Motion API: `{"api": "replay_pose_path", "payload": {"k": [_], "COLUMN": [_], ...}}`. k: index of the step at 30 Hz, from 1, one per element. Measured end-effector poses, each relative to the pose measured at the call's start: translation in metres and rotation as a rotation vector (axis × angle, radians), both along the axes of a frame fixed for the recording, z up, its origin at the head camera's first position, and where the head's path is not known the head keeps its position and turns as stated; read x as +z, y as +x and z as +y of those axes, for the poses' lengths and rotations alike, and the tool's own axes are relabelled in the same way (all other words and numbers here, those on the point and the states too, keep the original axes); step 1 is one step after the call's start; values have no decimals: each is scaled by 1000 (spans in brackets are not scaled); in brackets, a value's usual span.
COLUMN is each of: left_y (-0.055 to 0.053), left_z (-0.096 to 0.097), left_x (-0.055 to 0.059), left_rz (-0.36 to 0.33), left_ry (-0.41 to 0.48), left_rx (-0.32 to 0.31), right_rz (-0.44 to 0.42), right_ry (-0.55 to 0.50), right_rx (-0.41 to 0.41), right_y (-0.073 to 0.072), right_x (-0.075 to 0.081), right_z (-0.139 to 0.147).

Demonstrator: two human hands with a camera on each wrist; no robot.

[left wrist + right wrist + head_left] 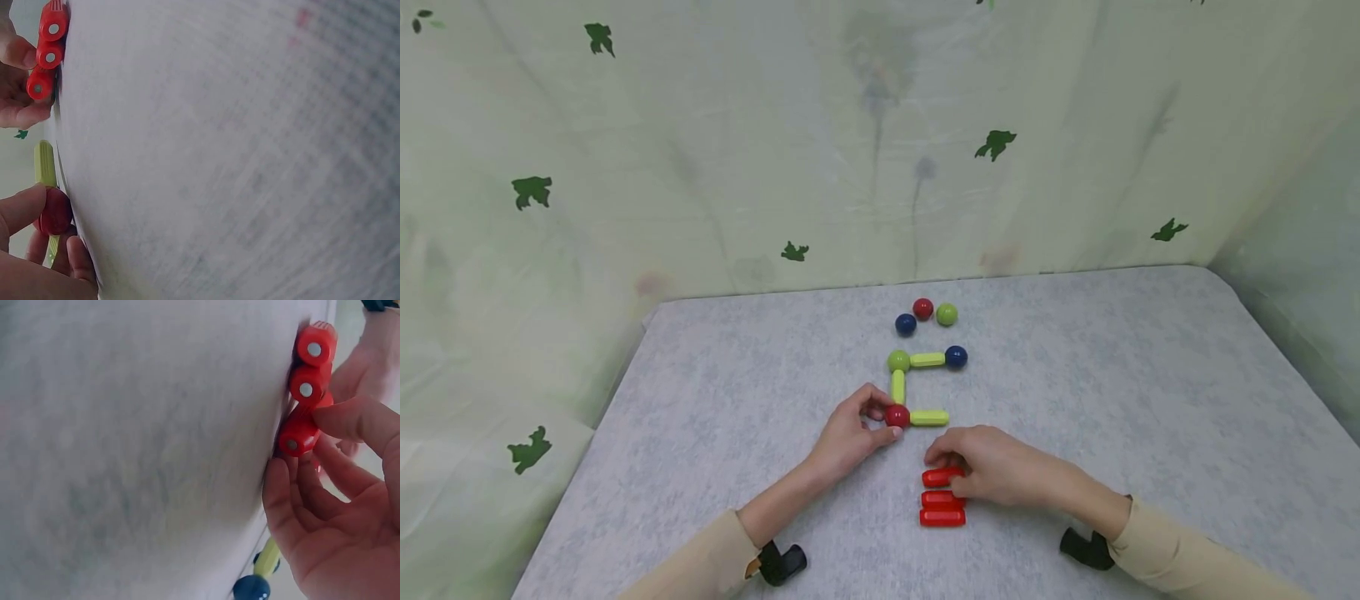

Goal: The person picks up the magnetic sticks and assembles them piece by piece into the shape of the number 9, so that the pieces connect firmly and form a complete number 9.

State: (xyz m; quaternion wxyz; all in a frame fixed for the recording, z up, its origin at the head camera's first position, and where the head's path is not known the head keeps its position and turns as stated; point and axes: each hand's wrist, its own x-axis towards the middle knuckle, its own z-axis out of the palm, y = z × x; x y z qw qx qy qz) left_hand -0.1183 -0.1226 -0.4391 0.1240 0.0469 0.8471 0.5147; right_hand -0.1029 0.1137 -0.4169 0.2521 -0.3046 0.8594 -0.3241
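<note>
My left hand (846, 433) holds a red ball (897, 416) between thumb and fingers. From that ball a yellow-green magnetic rod (929, 417) points right and another (898, 387) runs up to a green ball (898, 361). A third yellow-green rod (927, 360) links the green ball to a dark blue ball (956, 357). My right hand (1000, 467) pinches the farthest of three red magnetic rods (937, 477), its thumb on one side and fingers on the other. In the right wrist view this red rod (299, 434) leans against its neighbour (307, 384), pale magnet ends showing.
The other two red rods (942, 517) lie side by side, nearer my body. Behind the joined pieces sit a loose blue ball (906, 324), red ball (922, 309) and green ball (947, 314). A leaf-patterned curtain (715, 167) hangs behind the grey cloth-covered table (1120, 375).
</note>
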Motion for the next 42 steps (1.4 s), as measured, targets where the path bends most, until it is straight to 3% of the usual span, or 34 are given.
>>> {"api": "replay_pose_path", "payload": {"k": [9,16,23,27,32,42], "left_y": [0,1,1,1,1,1], "left_z": [0,0,0,0,-1,0], "left_x": [1,1,0,-1,0,1], "left_rz": [5,0,2,1,3,6], "left_ry": [1,-5,-6,-6,-3,-4], "left_rx": [7,8,5,6,3,1], "right_rz": [10,-53,-119,-127,-100,-120], "right_ry": [-91,-177,-280,-282,-288,-161], "right_rx": [-11,-175,-324,-422,-475,-623], "right_y": [-2,-9,-28,-38,-47,-61], "right_x": [-2,-2,-10,-13,-13,-9], "right_z": [15,26,37,40,38,23]}}
